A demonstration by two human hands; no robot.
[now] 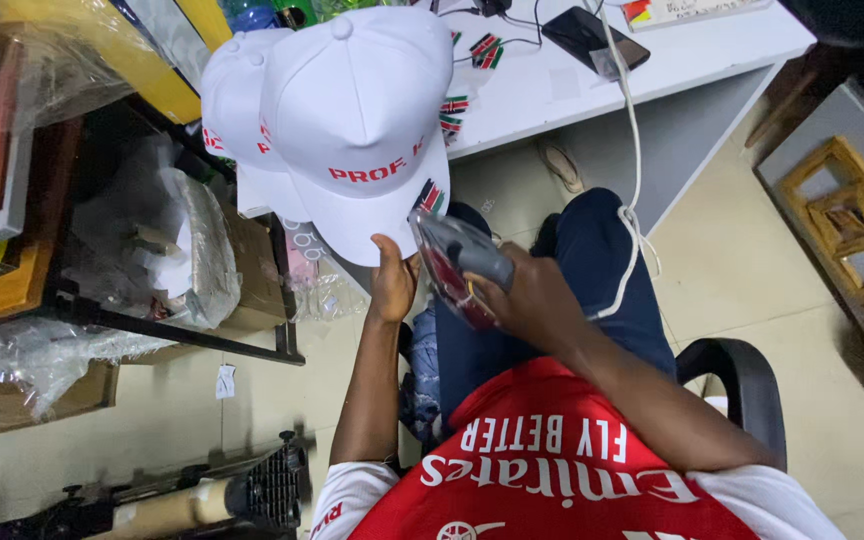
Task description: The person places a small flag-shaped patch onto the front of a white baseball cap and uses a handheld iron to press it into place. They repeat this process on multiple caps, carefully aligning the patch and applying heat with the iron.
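Left hand [393,285] pinches the brim edge of a white fabric cap w/ red lettering [357,125], held up off the surface, in front of its near edge. A 2nd white cap [230,110] sits stacked behind it. Right hand [527,300] closed round a small grey-handled iron w/ red body [457,265], just beside the brim. White surface [552,90] carries a dark phone [592,38] nr its far right corner.
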